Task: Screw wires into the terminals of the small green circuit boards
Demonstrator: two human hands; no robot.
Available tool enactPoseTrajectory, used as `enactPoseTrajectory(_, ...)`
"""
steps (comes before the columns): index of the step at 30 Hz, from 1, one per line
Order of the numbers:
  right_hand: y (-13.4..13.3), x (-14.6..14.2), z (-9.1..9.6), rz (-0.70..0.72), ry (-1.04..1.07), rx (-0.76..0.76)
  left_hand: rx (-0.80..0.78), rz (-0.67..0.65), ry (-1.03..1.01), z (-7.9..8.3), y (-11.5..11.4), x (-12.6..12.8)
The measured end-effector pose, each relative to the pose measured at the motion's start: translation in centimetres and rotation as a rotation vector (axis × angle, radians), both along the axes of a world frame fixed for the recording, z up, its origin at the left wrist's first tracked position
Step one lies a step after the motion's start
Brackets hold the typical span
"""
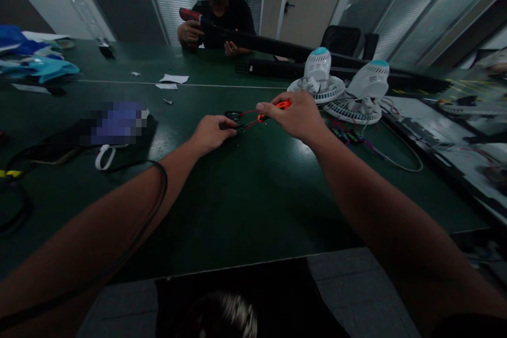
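My left hand (214, 133) is in a pinch low over the green table, its fingertips closed on the dark end of a thin red wire (250, 124). Just beyond those fingers lies a small black part (233, 114), from which another red wire leads right. My right hand (298, 116) is wrapped round an orange-and-black handled tool (283, 105); its exact kind is unclear. The tool's lower end meets the red wires, but whether it grips them cannot be made out.
Two white fan heads (318, 71) with grilles stand right of my right hand, near small circuit boards (348, 133) with wires. A black cable (160, 169) crosses my left forearm. Paper scraps (174, 78) lie farther back. Across the table a person (233, 21) holds a red-and-black tool.
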State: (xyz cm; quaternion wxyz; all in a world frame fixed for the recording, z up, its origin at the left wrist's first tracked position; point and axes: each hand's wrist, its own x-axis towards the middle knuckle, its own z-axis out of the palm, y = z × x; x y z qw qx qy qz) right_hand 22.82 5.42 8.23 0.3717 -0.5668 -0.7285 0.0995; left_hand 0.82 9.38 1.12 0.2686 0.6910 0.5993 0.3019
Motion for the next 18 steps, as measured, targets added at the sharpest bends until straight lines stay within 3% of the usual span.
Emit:
enactPoseTrajectory(5, -0.8, 0.6, -1.6, -0.039, 0.119, 0.012, -0.033, -0.018, 0.02, 0.3, 0.4, 0.3)
enactPoseTrajectory(13, -1.9, -0.7, -3.9, -0.08, 0.102, 0.059, -0.032, -0.012, -0.07, 0.1, 0.6, 0.1)
enactPoseTrajectory(18, -1.8, -0.8, -4.3, -0.087, 0.078, 0.106, -0.02, -0.022, -0.094, -0.2, 0.9, 0.0)
